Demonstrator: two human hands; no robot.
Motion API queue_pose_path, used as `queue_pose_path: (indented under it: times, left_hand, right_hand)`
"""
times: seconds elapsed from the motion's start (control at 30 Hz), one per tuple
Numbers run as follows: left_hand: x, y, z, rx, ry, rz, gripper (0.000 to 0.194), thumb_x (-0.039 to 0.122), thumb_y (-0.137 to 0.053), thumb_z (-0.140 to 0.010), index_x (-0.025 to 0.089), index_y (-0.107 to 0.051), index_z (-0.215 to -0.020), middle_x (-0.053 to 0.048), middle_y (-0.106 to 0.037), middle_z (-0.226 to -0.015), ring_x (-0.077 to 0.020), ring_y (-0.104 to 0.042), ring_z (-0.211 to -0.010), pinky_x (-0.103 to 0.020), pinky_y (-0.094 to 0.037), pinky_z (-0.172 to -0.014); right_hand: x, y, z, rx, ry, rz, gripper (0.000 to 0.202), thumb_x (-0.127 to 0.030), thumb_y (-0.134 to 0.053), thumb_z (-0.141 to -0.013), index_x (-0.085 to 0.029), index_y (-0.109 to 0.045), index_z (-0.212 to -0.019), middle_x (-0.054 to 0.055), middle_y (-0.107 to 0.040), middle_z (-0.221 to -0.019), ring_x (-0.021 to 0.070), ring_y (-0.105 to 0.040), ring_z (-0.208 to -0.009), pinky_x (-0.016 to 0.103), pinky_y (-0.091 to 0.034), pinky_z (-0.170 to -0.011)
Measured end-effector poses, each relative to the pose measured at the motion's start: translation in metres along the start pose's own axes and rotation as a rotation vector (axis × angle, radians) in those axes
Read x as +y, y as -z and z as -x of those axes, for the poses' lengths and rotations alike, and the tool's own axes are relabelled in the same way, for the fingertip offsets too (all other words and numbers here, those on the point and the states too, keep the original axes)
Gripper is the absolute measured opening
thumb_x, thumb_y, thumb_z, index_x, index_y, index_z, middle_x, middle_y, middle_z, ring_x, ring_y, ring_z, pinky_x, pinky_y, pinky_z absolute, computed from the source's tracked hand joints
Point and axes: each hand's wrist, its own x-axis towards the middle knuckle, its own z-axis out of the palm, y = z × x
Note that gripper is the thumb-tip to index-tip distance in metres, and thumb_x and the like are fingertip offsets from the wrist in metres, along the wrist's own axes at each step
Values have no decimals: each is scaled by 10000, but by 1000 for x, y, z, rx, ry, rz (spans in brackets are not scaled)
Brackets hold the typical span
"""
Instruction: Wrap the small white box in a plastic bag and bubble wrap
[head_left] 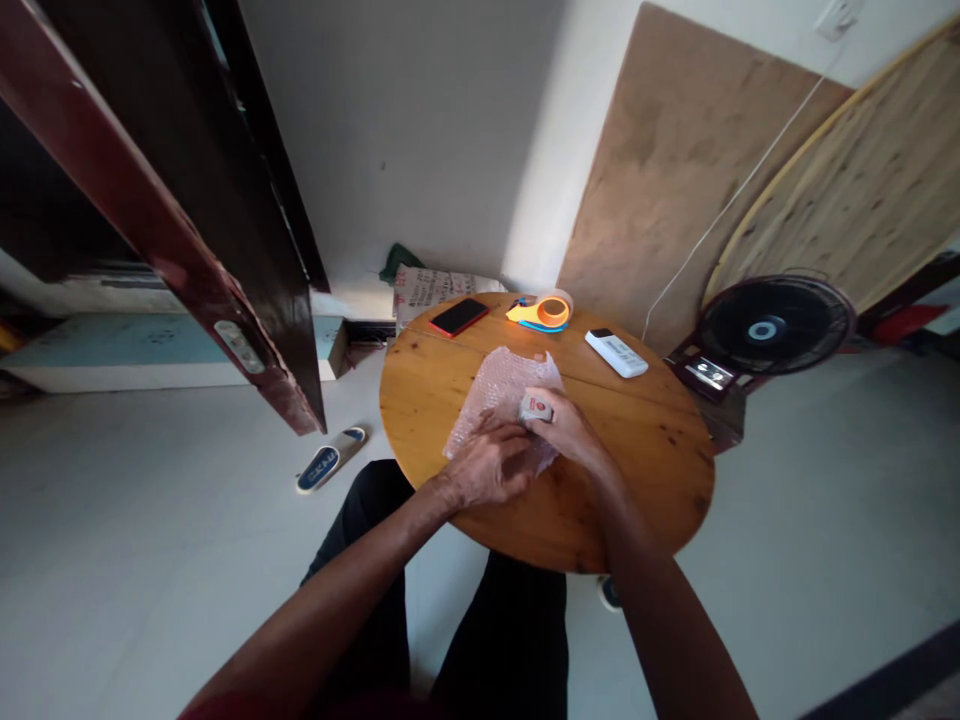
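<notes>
A sheet of pinkish bubble wrap (495, 385) lies on the round wooden table (645, 440). My right hand (564, 425) grips a small whitish box (535, 406) with red print, over the right part of the wrap. Palm down, my left hand (491, 462) rests on the near part of the wrap. Its fingers reach toward the box and are stretched out, though some of the tips are hard to make out. Part of the wrap's near edge is hidden under my hands.
Along the table's far side are a red-edged phone (459, 317), an orange tape dispenser (541, 312) and a white remote-like device (616, 353). A black fan (776, 325) stands to the right. At the left are an open door (247, 330) and a slipper (331, 460) on the floor.
</notes>
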Motion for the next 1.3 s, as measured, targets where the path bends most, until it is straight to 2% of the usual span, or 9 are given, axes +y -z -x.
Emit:
queue_pose_path:
  times: [0.07,0.13,0.27,0.43,0.63,0.8,0.97,1.17,1.3]
  left_hand:
    - [-3,-1,0,107,128,-27,229,299,-530,-847,213,-676,-1001,-66,-680,-1067,-235,-569,-1092,-446,-327,-1079]
    - [-6,-3,-1,164,225,-68,172,260,-517,-852,198,-677,-867,-73,-679,-923,-233,-585,-988,-416,-404,-975]
    - [-10,-7,-3,167,257,-125,156,243,-529,-846,199,-645,-753,-69,-654,-877,-232,-572,-938,-391,-430,-894]
    - [-11,-8,-3,164,276,-105,132,239,-541,-846,207,-667,-826,-61,-661,-937,-230,-562,-984,-391,-430,-919]
    - [-12,-7,-3,186,291,-55,151,211,-530,-842,219,-680,-857,-46,-676,-968,-222,-575,-1003,-388,-436,-950]
    - [-19,-9,-3,238,294,22,207,148,-476,-850,192,-676,-876,-50,-687,-908,-197,-600,-913,-342,-457,-895]
    - [-25,-13,-3,275,306,59,258,96,-435,-836,190,-675,-856,-47,-688,-866,-184,-609,-881,-318,-454,-878]
    - [-20,-11,-3,253,319,24,213,158,-491,-841,191,-698,-880,-55,-698,-923,-202,-608,-926,-342,-456,-899]
    - [-18,-9,-2,245,299,7,200,168,-517,-837,179,-700,-917,-62,-701,-955,-208,-608,-948,-355,-453,-919]
  right_hand:
    - [6,-3,5,4,-1,-60,596,-196,-598,-706,-191,-520,-1297,95,-579,-1300,225,-564,-1143,381,-432,-998]
    - [10,-3,8,-5,-39,-143,661,-209,-623,-694,-202,-472,-1337,99,-567,-1319,227,-578,-1133,383,-454,-976]
    - [15,1,10,-35,-101,-275,555,-214,-622,-693,-199,-520,-1238,70,-665,-1118,209,-647,-978,360,-512,-874]
    - [11,0,8,-11,-76,-311,375,-223,-630,-687,-210,-586,-1059,23,-688,-969,186,-656,-867,330,-525,-811]
    - [5,-4,9,-16,-35,-161,424,-221,-625,-702,-217,-575,-1123,26,-681,-1017,190,-641,-905,334,-508,-830]
    - [8,-3,11,-38,-50,-256,554,-222,-633,-705,-212,-504,-1244,69,-638,-1191,201,-629,-1025,351,-495,-905]
    - [12,-4,11,-34,-48,-250,532,-222,-629,-723,-216,-508,-1241,62,-649,-1163,196,-634,-1010,352,-497,-904]
    - [10,-1,9,-54,-12,-226,431,-238,-626,-725,-207,-561,-1149,50,-669,-1066,199,-645,-946,353,-509,-867]
    - [8,-1,9,-47,-29,-227,416,-262,-638,-721,-214,-566,-1128,60,-661,-1079,216,-639,-956,376,-505,-879]
